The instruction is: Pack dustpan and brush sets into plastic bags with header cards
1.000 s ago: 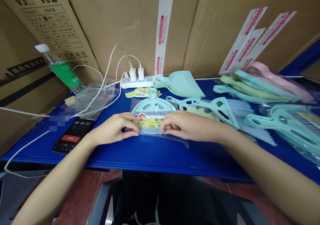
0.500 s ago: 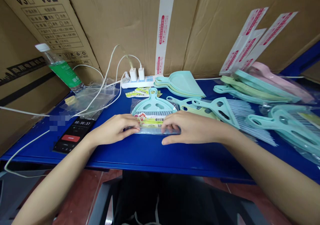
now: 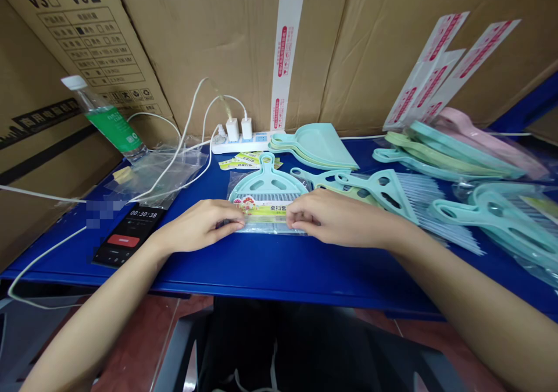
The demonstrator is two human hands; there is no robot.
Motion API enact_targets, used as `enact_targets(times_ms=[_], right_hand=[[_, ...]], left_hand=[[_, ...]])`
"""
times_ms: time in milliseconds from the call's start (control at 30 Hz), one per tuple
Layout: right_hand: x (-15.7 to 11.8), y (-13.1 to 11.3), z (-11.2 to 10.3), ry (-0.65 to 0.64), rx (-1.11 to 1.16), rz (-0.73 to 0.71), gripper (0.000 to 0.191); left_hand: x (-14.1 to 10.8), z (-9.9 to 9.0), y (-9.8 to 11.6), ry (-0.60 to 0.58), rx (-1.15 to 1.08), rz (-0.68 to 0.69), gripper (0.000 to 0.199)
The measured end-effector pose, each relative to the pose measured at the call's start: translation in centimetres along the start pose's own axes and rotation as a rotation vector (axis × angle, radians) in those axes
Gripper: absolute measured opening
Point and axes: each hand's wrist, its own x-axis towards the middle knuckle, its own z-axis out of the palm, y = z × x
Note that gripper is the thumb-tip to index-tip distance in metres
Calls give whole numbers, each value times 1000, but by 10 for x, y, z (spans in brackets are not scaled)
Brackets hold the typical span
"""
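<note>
A light-blue dustpan and brush set (image 3: 267, 178) lies inside a clear plastic bag (image 3: 267, 228) on the blue table in front of me. A printed card (image 3: 267, 208) with red mushroom pictures shows across the bristles, near the bag's front edge. My left hand (image 3: 203, 223) is closed, its thumb and fingers pinching the left part of that edge. On the other side, my right hand (image 3: 342, 217) is closed too, with thumb and fingertips together on the edge. It hides the right end of the card.
Stacked dustpans (image 3: 320, 143) lie behind, near a power strip (image 3: 257, 142) and loose cards (image 3: 246, 160). Loose brushes (image 3: 383, 191) and bagged sets (image 3: 492, 206) lie to the right. Leftward are a phone (image 3: 128, 235), plastic bags (image 3: 161, 168), white cables and a leaning bottle (image 3: 113, 124).
My right thumb has come up against the fingers, so the right hand has closed on the bag's edge. The left hand keeps its pinch in the same place.
</note>
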Motion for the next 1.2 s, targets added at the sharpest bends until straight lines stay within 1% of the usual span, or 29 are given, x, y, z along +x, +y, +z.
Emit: enact_targets(times_ms=[133,267,400,500,633,700,833,1000,1200], right_hand=[[2,-3,0,18,1,49,22],[3,-4,1,53,59,101,24],[3,-2,2,80,88,75,19],[1,0,3,72,96,81,18],[-3,2,1,49,132,12,19],[-4,4,0,73,89,-3,18],[-1,6,2,128,-29,36,20],[2,5,6,131,-72,68,22],[4,8,8,173,-111,35,25]], left_hand=[[0,2,-1,22,22,8,27],[1,5,-2,33,41,10,25],[1,6,-2,37,34,2,25],[2,5,-1,32,23,-6,24],[2,5,-1,27,11,-25,23],[2,6,0,27,13,-33,23],[2,6,0,35,13,-35,23],[2,8,0,55,39,-52,19],[1,10,2,111,70,-100,17]])
